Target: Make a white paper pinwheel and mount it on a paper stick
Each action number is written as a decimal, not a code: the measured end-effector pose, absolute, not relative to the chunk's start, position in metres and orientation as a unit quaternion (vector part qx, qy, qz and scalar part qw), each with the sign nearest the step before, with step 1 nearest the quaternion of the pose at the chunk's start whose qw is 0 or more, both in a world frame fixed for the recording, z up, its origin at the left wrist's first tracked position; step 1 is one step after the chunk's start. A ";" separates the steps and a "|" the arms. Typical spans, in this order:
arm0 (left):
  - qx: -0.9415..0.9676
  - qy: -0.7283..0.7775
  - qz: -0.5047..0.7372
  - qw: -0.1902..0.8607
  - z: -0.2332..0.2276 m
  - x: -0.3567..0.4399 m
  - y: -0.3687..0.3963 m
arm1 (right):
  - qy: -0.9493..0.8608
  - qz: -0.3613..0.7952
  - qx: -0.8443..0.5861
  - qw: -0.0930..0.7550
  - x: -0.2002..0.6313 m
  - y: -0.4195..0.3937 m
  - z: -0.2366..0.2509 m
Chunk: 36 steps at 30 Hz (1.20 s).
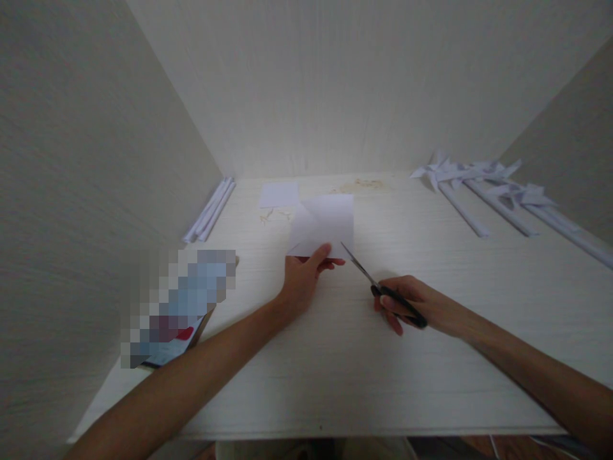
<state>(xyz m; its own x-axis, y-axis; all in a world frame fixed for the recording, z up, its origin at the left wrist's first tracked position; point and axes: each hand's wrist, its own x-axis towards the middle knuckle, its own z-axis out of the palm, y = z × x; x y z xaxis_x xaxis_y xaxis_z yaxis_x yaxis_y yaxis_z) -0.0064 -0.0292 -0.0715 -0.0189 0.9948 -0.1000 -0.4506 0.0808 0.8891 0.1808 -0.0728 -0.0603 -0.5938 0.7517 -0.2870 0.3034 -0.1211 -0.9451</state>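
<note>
My left hand pinches the near edge of a square sheet of white paper, thumb on top and fingers underneath. Crease lines show faintly on the sheet. In my right hand is a pair of scissors with black handles, the fingers in and around the loops. The blades point up and left, and their tip overlaps the paper's lower right part in view. Whether the blades are cutting into it, I cannot tell.
A second white paper square lies behind. Rolled paper sticks rest at the left wall. Paper pinwheels on sticks lie at the right. A partly blurred device, apparently a tablet or phone, sits at the left. Walls enclose three sides of the table.
</note>
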 end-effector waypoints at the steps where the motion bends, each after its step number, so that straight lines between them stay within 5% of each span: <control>1: 0.339 0.405 0.587 0.614 -0.072 -0.006 -0.029 | -0.640 0.625 -0.410 0.178 0.181 -0.073 -0.061; 36: 0.344 0.404 0.580 0.618 -0.071 -0.006 -0.030 | -0.681 0.577 -0.418 0.168 0.181 -0.074 -0.058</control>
